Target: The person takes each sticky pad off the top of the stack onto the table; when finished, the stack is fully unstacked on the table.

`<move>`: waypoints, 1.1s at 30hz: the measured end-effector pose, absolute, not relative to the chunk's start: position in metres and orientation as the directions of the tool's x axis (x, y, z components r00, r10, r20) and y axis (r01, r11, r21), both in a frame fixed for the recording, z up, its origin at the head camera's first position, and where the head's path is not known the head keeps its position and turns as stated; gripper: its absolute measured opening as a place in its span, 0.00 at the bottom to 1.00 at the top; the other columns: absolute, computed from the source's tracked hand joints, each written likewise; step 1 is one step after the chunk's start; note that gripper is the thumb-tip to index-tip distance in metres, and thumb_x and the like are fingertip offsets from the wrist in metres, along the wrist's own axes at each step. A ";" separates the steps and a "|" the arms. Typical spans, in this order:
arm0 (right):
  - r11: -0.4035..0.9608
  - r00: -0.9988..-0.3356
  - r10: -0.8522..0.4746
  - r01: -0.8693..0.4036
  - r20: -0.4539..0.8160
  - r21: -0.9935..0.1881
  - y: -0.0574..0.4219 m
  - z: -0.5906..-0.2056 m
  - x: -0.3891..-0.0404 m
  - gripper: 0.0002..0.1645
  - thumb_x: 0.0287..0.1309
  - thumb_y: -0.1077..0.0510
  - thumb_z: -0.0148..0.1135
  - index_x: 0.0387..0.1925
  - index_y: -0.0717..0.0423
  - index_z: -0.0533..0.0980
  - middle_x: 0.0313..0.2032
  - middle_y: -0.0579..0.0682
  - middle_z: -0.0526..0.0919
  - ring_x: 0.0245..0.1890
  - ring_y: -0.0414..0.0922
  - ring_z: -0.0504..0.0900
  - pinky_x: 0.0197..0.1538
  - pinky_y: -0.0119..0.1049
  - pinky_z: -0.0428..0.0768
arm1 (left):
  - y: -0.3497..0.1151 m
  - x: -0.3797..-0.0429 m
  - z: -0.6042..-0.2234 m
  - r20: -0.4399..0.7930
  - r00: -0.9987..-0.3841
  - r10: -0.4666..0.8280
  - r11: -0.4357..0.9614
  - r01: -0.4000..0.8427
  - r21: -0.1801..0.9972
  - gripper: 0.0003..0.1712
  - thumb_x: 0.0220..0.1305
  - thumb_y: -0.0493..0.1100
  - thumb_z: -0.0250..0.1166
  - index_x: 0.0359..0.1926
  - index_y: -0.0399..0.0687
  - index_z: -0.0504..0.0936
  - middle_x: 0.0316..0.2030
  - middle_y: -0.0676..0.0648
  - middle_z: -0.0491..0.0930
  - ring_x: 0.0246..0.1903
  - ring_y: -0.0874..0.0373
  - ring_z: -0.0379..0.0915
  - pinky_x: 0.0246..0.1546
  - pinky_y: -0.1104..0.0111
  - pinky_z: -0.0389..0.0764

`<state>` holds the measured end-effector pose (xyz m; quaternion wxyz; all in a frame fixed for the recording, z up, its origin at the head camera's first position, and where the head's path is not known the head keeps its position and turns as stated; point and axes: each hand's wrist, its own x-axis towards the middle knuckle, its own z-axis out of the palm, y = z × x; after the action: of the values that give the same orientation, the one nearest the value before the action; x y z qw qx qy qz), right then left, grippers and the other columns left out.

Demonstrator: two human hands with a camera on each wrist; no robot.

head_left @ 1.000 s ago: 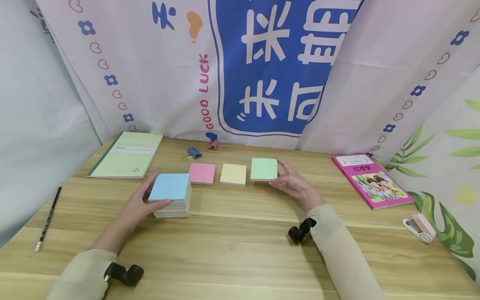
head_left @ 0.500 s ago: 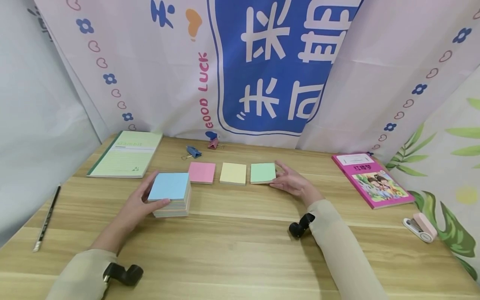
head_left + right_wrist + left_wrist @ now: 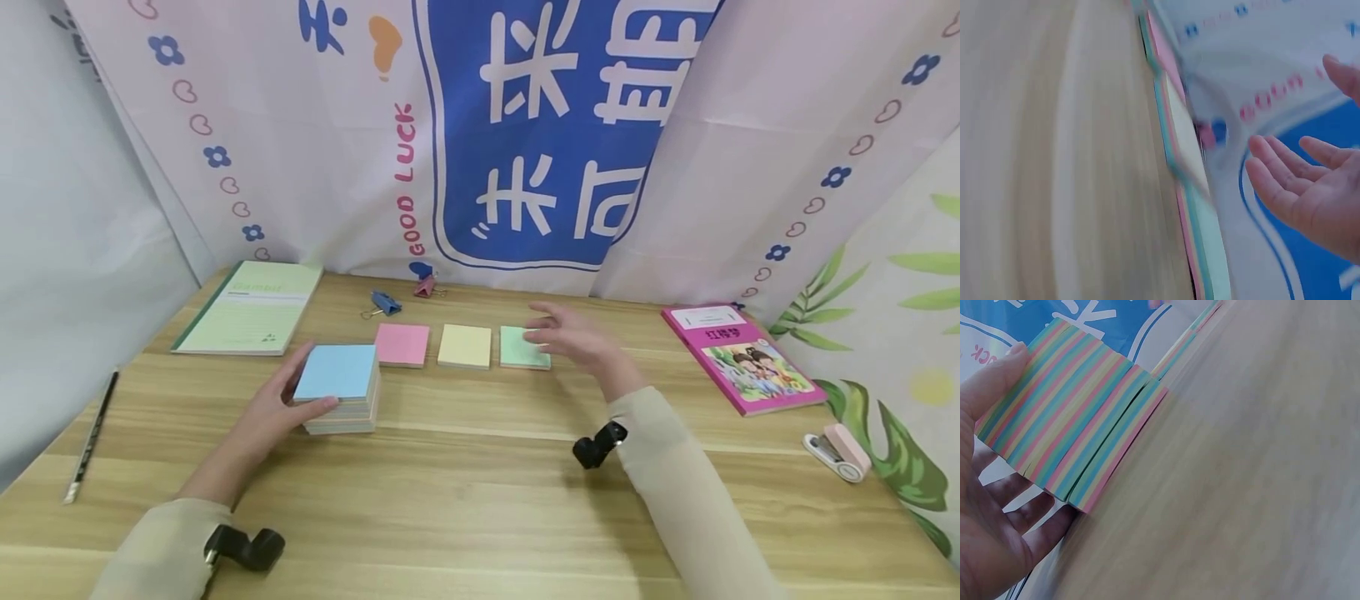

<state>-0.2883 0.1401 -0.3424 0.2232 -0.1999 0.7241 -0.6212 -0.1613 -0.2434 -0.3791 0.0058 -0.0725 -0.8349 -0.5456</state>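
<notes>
My left hand (image 3: 279, 410) grips a thick stack of sticky notes (image 3: 337, 372), blue on top, with the thumb on the near side. Striped pink, yellow, green and blue layers show on the stack's side in the left wrist view, where a thin gap crosses it near the bottom. A pink sticky note pad (image 3: 402, 345), a yellow pad (image 3: 464, 346) and a green pad (image 3: 516, 353) lie in a row to its right. Above the green pad, my right hand (image 3: 576, 340) hovers with fingers spread and holds nothing; it partly covers that pad in the head view.
Behind the pads lie a blue binder clip (image 3: 386, 302) and a pink binder clip (image 3: 426, 287). A green notebook (image 3: 251, 308) and a pencil (image 3: 93, 437) are at the left. A pink book (image 3: 742, 358) and a stapler (image 3: 838, 453) lie at the right.
The green pad came down onto the table at the end of the row. My right hand let go of it and rose above it. The left hand stayed on the stack.
</notes>
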 end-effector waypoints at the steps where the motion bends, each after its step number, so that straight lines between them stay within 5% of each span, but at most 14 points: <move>1: 0.135 -0.799 -0.599 -0.032 -0.056 -0.990 0.128 -0.340 -0.284 0.42 0.49 0.59 0.60 0.63 0.58 0.50 0.55 0.63 0.62 0.51 0.52 0.67 0.53 0.46 0.62 | -0.244 -0.161 -0.379 0.091 -0.989 0.116 0.396 0.130 0.909 0.49 0.52 0.46 0.63 0.66 0.62 0.39 0.64 0.38 0.39 0.60 0.41 0.37 0.54 0.47 0.46; 5: 0.076 -0.722 -0.692 -0.056 -0.012 -0.996 0.080 -0.337 -0.265 0.41 0.49 0.59 0.60 0.63 0.53 0.51 0.54 0.58 0.65 0.49 0.49 0.69 0.50 0.41 0.67 | -0.243 -0.160 -0.378 0.097 -0.988 0.124 0.396 0.138 0.908 0.49 0.52 0.46 0.63 0.66 0.62 0.40 0.64 0.38 0.38 0.60 0.42 0.36 0.54 0.47 0.46; 12: 0.086 -0.715 -0.697 -0.014 -0.051 -0.996 0.012 -0.336 -0.233 0.45 0.47 0.64 0.60 0.64 0.52 0.49 0.57 0.58 0.61 0.54 0.53 0.63 0.52 0.37 0.64 | -0.242 -0.160 -0.378 0.091 -0.990 0.108 0.389 0.127 0.913 0.49 0.52 0.45 0.63 0.66 0.61 0.40 0.63 0.37 0.40 0.60 0.41 0.39 0.54 0.46 0.47; 26: 0.146 -0.786 -0.618 -0.078 -0.029 -0.986 -0.038 -0.363 -0.213 0.51 0.40 0.62 0.67 0.64 0.47 0.50 0.50 0.46 0.66 0.50 0.44 0.66 0.51 0.36 0.64 | -0.242 -0.161 -0.378 0.081 -0.991 0.109 0.377 0.116 0.919 0.48 0.52 0.46 0.63 0.66 0.61 0.40 0.63 0.37 0.43 0.58 0.41 0.44 0.52 0.46 0.51; 33: 0.144 -0.812 -0.584 -0.103 -0.001 -0.984 -0.042 -0.369 -0.213 0.48 0.40 0.63 0.67 0.63 0.50 0.53 0.50 0.49 0.68 0.49 0.44 0.67 0.51 0.39 0.65 | -0.243 -0.162 -0.380 0.086 -0.989 0.120 0.396 0.127 0.910 0.49 0.52 0.46 0.63 0.66 0.62 0.39 0.63 0.37 0.41 0.59 0.40 0.41 0.52 0.46 0.50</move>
<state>-0.2128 -0.0423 -0.3694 0.1971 -0.2351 0.7303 -0.6104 -0.1618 -0.2430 -0.3801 0.0033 -0.0738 -0.8354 -0.5447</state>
